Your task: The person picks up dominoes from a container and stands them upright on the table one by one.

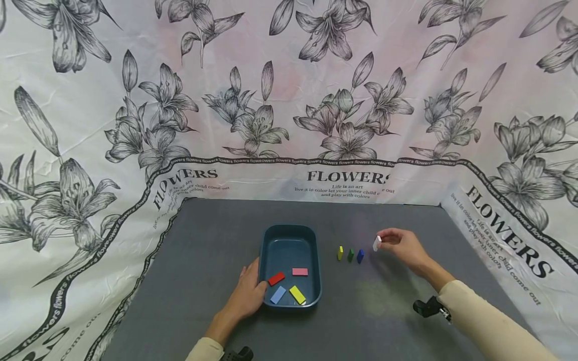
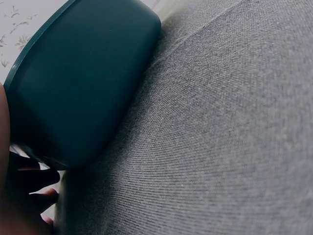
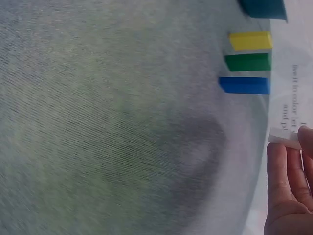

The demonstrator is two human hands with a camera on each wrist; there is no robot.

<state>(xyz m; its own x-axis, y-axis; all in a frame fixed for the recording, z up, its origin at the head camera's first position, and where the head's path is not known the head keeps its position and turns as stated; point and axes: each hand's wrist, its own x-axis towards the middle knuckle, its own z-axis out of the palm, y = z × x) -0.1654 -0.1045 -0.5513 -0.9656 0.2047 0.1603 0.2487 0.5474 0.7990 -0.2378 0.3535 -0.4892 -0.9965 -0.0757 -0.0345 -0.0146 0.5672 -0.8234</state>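
Observation:
My right hand (image 1: pixel 406 248) pinches a small white block (image 1: pixel 377 243) between thumb and fingertips, just above the table. The same white block (image 3: pixel 284 137) shows at the right edge of the right wrist view. To its left, a yellow block (image 1: pixel 340 252), a green block (image 1: pixel 350 254) and a blue block (image 1: pixel 360 256) stand upright in a row. My left hand (image 1: pixel 246 293) holds the left side of a dark blue tray (image 1: pixel 289 307), thumb at the rim. Inside the tray lie a red block (image 1: pixel 276 279), a pink block (image 1: pixel 300 272), a light blue block (image 1: pixel 278 295) and another yellow block (image 1: pixel 297 295).
A grey cloth-covered table (image 1: pixel 217 230) lies under everything. White flower-printed sheets (image 1: pixel 253 180) rise at its back and sides. Dark wrist-worn devices sit at both sleeves, one of them (image 1: pixel 429 307) beside the right forearm.

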